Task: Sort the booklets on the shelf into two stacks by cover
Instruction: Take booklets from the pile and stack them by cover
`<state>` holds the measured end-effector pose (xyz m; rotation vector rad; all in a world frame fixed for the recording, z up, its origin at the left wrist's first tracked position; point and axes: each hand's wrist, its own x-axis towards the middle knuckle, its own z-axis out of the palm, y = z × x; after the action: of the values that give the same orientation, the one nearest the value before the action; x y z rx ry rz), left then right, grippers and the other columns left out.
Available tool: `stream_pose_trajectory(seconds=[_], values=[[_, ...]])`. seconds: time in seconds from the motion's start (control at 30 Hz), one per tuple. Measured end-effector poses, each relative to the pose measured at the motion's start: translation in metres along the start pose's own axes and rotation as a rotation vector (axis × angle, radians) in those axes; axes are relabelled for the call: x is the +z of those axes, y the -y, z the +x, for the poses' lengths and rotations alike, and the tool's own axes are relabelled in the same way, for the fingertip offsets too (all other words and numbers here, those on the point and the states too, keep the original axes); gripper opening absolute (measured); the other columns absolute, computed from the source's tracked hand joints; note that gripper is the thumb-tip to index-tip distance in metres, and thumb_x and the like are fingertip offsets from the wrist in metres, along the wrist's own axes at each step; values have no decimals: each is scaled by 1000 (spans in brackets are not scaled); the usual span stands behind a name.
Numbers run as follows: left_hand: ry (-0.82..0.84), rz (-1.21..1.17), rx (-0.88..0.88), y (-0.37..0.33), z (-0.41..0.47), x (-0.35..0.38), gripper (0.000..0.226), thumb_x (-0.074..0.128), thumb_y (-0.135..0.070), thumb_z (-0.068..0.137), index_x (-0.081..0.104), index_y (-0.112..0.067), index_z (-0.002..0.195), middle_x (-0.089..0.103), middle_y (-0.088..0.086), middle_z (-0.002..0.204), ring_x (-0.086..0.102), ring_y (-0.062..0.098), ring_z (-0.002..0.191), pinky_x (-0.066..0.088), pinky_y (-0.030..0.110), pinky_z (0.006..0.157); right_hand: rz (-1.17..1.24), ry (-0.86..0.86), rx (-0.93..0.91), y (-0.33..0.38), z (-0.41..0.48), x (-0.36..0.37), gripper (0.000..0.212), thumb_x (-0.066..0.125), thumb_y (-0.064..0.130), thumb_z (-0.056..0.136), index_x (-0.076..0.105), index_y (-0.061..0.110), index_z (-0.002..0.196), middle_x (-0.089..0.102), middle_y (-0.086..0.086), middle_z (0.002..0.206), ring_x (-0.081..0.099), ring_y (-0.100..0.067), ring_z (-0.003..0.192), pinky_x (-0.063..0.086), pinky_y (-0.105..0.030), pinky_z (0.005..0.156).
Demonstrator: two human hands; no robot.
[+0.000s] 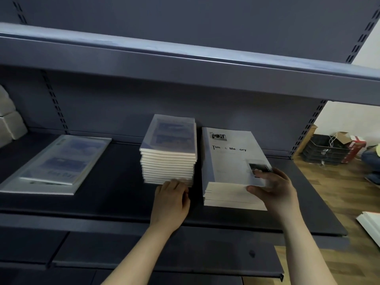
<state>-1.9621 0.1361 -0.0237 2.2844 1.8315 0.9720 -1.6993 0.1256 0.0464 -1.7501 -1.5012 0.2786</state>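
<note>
Two stacks of booklets stand side by side on the dark shelf (115,194). The taller middle stack (170,140) has a blue picture cover on top. The right stack (230,159) shows a white cover reading "Time & Memory". My left hand (170,200) rests at the front bottom corner of the blue-cover stack, fingertips touching its lowest booklets. My right hand (273,188) grips the front right corner of the white stack's top booklet, thumb under it and fingers on the cover. A large flat blue-cover booklet (55,163) lies alone at the left.
An upper shelf (185,58) overhangs the stacks. White boxes (10,120) sit at the far left of the shelf. To the right, on the wooden floor, stand a black crate (324,149), cardboard boxes and part of a person (372,159).
</note>
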Motion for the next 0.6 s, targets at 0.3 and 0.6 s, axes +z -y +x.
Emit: stream_pose_trajectory(seconds=[0.3, 0.6], values=[[72, -79, 33, 3, -3, -10, 14, 52, -22, 89, 61, -22, 100, 54, -7, 104, 47, 12, 97, 38, 26, 86, -301, -151, -12, 15, -21, 7, 38, 76, 37, 74, 69, 32, 110, 55, 0, 128, 38, -34, 120, 33, -44, 90], [91, -119, 87, 28, -24, -30, 19, 48, -22, 93, 62, -23, 106, 56, -9, 106, 49, 9, 100, 40, 24, 86, 32, -73, -177, 65, -57, 30, 15, 68, 11, 80, 69, 25, 87, 62, 5, 92, 56, -7, 69, 41, -19, 62]])
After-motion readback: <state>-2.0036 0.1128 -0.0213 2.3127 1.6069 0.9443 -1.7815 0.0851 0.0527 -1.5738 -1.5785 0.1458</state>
